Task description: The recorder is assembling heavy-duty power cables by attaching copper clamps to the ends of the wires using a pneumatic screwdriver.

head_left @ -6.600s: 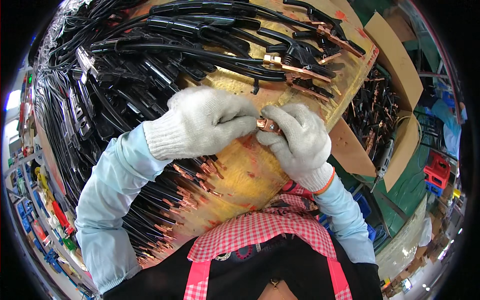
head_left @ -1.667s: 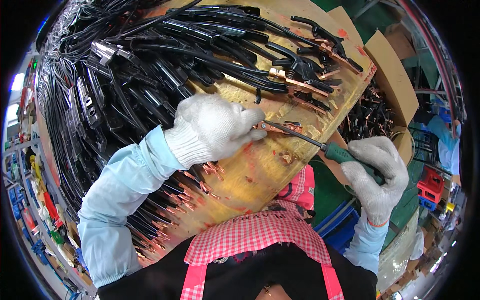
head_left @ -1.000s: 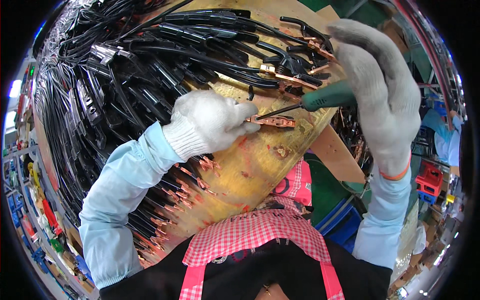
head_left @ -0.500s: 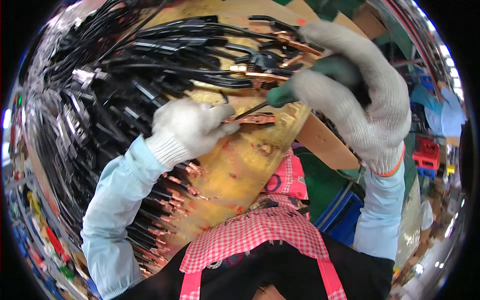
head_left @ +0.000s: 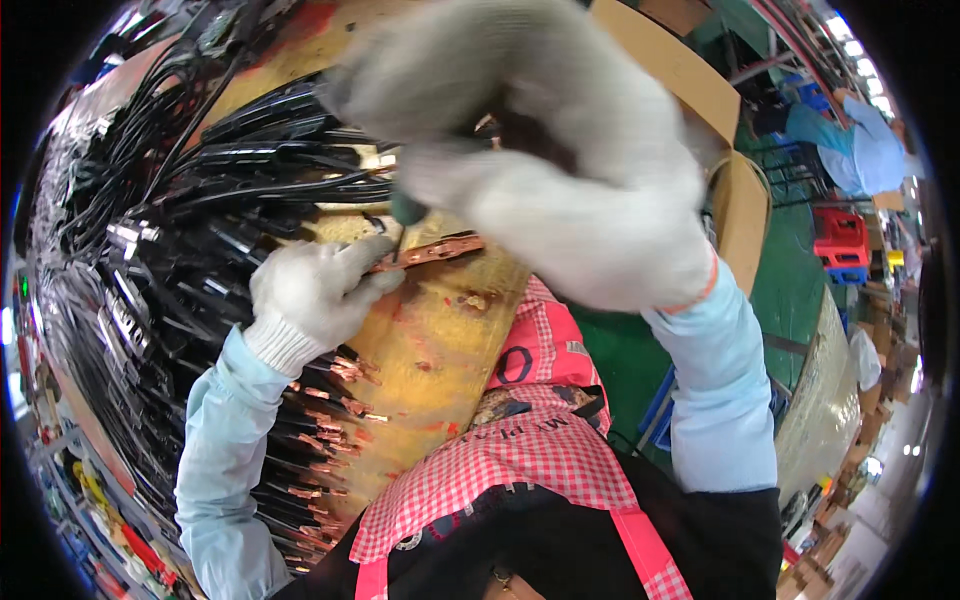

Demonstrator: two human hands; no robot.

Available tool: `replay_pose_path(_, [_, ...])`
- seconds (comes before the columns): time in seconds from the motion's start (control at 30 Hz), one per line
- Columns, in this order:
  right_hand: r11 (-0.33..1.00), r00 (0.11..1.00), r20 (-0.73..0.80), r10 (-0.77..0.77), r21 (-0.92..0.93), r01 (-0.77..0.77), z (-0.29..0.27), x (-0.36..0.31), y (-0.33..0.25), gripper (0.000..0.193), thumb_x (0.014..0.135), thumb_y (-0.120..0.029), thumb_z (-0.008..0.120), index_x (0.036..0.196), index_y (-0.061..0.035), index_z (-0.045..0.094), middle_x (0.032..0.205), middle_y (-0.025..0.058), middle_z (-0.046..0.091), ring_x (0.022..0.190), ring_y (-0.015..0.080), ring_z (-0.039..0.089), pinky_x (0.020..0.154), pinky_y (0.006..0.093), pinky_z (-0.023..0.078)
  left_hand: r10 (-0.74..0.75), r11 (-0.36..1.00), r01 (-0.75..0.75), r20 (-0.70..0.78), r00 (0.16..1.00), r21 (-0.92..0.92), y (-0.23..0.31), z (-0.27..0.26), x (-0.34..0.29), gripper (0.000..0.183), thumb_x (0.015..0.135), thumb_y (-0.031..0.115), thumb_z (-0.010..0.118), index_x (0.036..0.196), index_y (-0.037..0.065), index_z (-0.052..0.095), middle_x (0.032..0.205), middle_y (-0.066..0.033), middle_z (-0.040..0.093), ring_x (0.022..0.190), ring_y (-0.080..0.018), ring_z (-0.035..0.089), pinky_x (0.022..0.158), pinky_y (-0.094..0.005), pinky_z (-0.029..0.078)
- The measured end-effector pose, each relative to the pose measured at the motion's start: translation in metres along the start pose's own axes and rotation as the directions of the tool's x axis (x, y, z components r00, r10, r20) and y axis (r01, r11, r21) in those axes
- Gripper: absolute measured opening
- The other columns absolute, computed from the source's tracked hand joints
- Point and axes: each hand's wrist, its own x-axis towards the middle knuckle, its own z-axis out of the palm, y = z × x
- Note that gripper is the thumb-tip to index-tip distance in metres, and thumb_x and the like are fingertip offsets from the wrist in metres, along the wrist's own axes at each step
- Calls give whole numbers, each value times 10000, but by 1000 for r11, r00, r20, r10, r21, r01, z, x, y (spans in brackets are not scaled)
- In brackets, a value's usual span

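My left hand (head_left: 315,295), in a white knit glove, pinches a copper clamp part (head_left: 440,250) against the yellow worktop (head_left: 430,340). The copper piece points to the right from my fingertips. Above it is my right hand (head_left: 570,160), gloved too and blurred by motion, its fingers curled around a screwdriver (head_left: 407,208). Only a bit of the green handle and the thin shaft show; the shaft stands nearly upright over the copper part, close to my left fingertips. The rest of the handle is hidden by the glove.
Black cables (head_left: 130,160) with black handles lie heaped along the left and far side. Several copper cable ends (head_left: 320,430) line the worktop's near left part. A cardboard box (head_left: 690,70) stands at the far right. Beyond are a red crate (head_left: 840,235) and a person in light blue (head_left: 865,150).
My right hand has turned and risen over the copper part, and the screwdriver shaft has gone from slanted to nearly upright. My left hand keeps its pinch. The whole view has shifted.
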Motion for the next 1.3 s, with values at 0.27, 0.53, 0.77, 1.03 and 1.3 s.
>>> replay_pose_path(0.27, [981, 821, -559, 115, -66, -183, -102, -92, 7, 307, 721, 40, 549, 1026, 9, 560, 1043, 185, 610, 909, 309, 627, 875, 422, 527, 12, 988, -7, 30, 999, -153, -3, -14, -2, 289, 866, 351, 709, 1092, 169, 709, 800, -110, 695, 755, -329, 690, 648, -448, 536])
replay_pose_path(0.53, [480, 1000, 4, -14, -877, 10, 47, -83, 85, 365, 763, -272, 793, 1081, -118, 701, 1069, 68, 698, 993, 274, 662, 877, 383, 524, 30, 924, 55, 216, 976, -379, -19, -20, -4, 258, 896, 280, 669, 1009, 60, 739, 846, -137, 714, 772, -349, 693, 690, -407, 549])
replay_pose_path(0.77, [646, 987, 117, 113, -763, 16, 66, -72, 121, 274, 705, -145, 703, 968, -96, 647, 966, 85, 661, 886, 315, 647, 737, 447, 508, -156, 723, 486, 568, 808, -491, -15, -40, 20, 294, 902, 279, 654, 1037, 38, 756, 808, -130, 729, 729, -136, 677, 700, -296, 535])
replay_pose_path(1.03, [637, 975, 205, 88, -763, 103, 61, -71, 113, 235, 824, -332, 687, 928, -135, 614, 869, 26, 594, 803, 243, 631, 661, 394, 517, 30, 968, 41, 276, 961, -248, -19, -33, 4, 242, 823, 330, 739, 928, 112, 737, 812, -91, 702, 759, -293, 666, 713, -395, 520])
replay_pose_path(1.3, [653, 954, 249, 168, -753, 82, 61, -70, 116, 238, 861, -374, 657, 924, -150, 608, 834, 13, 572, 746, 219, 639, 654, 382, 519, 1, 1000, -4, 158, 987, 21, -6, -16, -12, 196, 723, 318, 786, 813, 160, 712, 772, -20, 694, 708, -279, 632, 677, -393, 494])
